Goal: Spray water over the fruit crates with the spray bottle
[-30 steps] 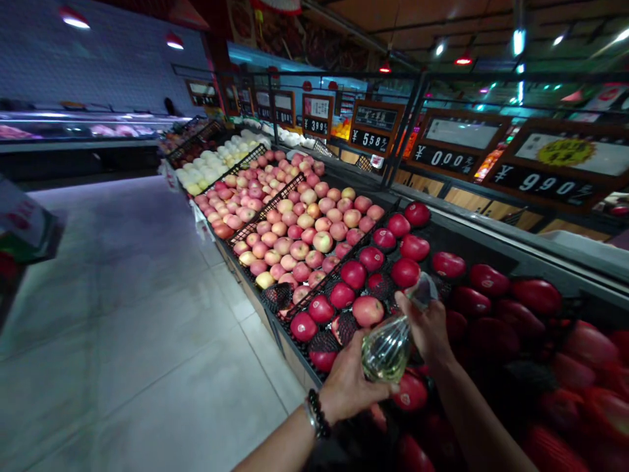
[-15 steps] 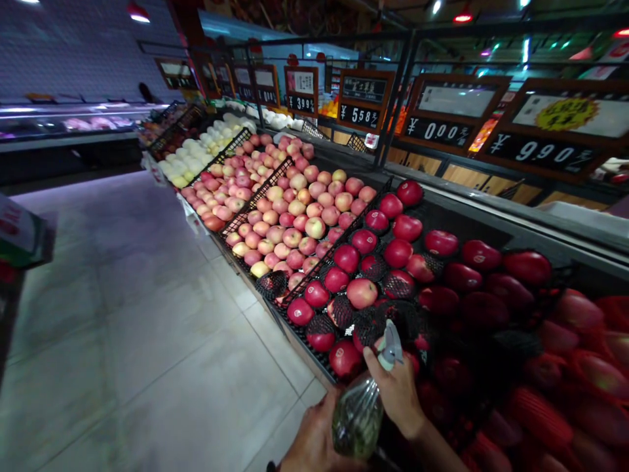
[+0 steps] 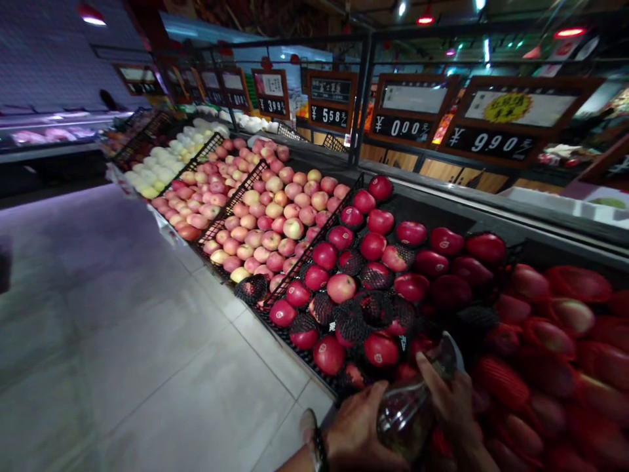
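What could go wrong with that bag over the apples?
The left hand and right hand hold a clear plastic bag right above the red apples. A slip could bump them, and front ones might roll onto the floor. The thin bag might also tear.

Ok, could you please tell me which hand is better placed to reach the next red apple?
Probably the right hand: it lies beside the netted red apples, whereas the left hand, also on the clear plastic bag, sits nearer the aisle.
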### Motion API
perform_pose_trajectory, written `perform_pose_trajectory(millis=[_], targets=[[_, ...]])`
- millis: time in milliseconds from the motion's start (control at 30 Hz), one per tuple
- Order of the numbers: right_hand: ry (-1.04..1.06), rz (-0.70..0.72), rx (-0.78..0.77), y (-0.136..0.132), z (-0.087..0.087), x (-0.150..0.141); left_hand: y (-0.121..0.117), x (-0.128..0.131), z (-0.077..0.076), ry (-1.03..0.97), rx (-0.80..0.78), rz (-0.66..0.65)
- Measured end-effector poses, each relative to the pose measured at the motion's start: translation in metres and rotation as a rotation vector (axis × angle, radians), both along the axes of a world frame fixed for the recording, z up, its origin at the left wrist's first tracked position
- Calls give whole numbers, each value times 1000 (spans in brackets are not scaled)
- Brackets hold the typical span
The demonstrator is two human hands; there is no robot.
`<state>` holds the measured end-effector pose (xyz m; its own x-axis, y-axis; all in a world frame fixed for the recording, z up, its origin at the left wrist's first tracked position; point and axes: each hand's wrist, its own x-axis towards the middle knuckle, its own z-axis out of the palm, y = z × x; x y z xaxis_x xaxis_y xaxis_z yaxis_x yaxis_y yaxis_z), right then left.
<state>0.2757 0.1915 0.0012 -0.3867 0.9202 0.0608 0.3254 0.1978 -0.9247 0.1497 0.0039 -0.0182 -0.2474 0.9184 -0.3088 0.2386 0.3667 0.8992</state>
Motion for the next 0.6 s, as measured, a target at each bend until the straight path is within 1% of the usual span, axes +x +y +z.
perform_pose_trajectory(millis=[67, 133, 233, 300, 333, 400, 500, 600], targets=[[8, -40, 3, 17, 5, 8, 19, 1, 15, 7, -19, -28], [28, -82, -23, 34, 15, 10, 36, 1, 31, 22, 7, -46], [94, -130, -115, 55, 36, 3, 56, 0, 53, 70, 16, 4], [133, -129, -152, 63, 49, -9, 63, -3, 62, 101, -2, 59], [141, -116, -163, 66, 54, -16, 63, -6, 64, 102, -4, 81], [133, -64, -164, 68, 58, -34, 60, -12, 63, 79, 20, 126], [93, 75, -89, 67, 57, -67, 48, -22, 56, 22, 102, 218], [97, 220, -26, 63, 55, -110, 34, -32, 53, -44, 191, 339]])
